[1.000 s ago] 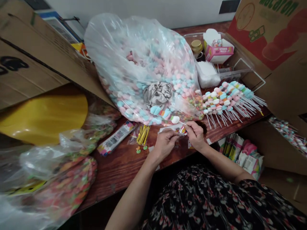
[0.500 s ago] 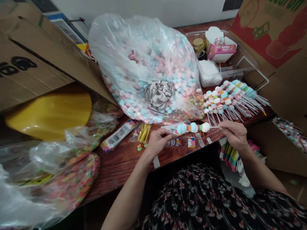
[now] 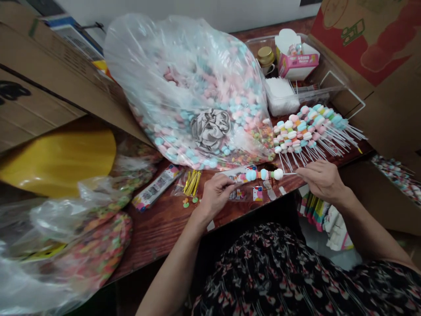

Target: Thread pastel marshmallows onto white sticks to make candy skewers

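My right hand pinches the white stick of a candy skewer, which lies level over the table's front part. Blue, pink, orange, green and white candies are threaded on it, with a round white one nearest the stick. My left hand is closed on a clear printed plastic sleeve at the skewer's left end. How far the skewer is inside the sleeve I cannot tell. Behind my right hand lies a pile of similar candy skewers, sticks pointing toward me.
A big clear bag of marshmallows fills the table's back. Left are gold twist ties, a sleeve pack and a gummy bag. A clear plastic tray and a cardboard box stand at right.
The skewer has shifted left toward my left hand, its left end now at the printed sleeve. My right hand has followed with the stick. The whole view has moved slightly.
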A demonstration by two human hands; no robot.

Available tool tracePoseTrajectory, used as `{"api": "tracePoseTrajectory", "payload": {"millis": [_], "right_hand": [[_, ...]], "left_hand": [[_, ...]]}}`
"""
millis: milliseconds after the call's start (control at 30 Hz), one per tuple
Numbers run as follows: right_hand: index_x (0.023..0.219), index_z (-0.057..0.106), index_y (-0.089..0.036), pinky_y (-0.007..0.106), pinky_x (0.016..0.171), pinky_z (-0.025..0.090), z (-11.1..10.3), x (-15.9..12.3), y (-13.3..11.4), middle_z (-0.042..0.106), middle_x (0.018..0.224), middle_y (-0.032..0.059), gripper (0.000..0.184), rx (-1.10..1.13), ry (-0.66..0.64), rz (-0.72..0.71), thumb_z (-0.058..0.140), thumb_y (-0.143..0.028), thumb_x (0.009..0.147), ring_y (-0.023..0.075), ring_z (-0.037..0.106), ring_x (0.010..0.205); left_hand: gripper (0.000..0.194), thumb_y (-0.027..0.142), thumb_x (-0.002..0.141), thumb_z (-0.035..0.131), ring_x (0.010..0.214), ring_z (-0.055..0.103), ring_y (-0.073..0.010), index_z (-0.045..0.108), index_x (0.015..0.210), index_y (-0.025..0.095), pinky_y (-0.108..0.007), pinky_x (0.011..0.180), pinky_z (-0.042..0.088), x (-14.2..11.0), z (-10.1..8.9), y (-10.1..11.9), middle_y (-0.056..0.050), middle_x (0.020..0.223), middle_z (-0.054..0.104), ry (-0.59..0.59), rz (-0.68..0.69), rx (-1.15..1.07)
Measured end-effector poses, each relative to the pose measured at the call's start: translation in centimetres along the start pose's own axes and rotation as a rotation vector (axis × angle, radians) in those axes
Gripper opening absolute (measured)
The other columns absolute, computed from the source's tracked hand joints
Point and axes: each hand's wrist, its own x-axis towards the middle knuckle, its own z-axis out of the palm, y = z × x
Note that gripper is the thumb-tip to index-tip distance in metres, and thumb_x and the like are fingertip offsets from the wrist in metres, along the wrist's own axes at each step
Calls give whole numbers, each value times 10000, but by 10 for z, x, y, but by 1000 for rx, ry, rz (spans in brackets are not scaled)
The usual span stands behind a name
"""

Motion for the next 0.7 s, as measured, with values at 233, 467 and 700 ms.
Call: {"api": "tracePoseTrajectory", "payload": {"millis": [233,467,700], "right_hand": [[965,706,-229,248,671,473,-4,3,4,745,851,18,184,115,-144,67,535,-191,909,141,667,720],[1106,646,-224,319,630,388,-7,5,-13,714,785,27,303,-76,23,-210,548,-110,842,152,585,659],[1099,658,-224,329,652,381,-9,-1,-14,719,826,34,297,-153,-12,-212,540,-117,848,154,576,690]], "left_hand": [[111,281,847,652,753,592,-167,711,800,200,-305,740,471,-5,-6,-6,-55,749,676,-1,184,68],[183,275,818,634,583,539,-114,678,677,168,-232,594,411,-11,-6,-1,3,623,635,-79,-145,-27],[218,308,837,629,600,544,-121,667,681,160,-235,599,412,-14,-4,-4,-5,627,632,-70,-108,3]]}}
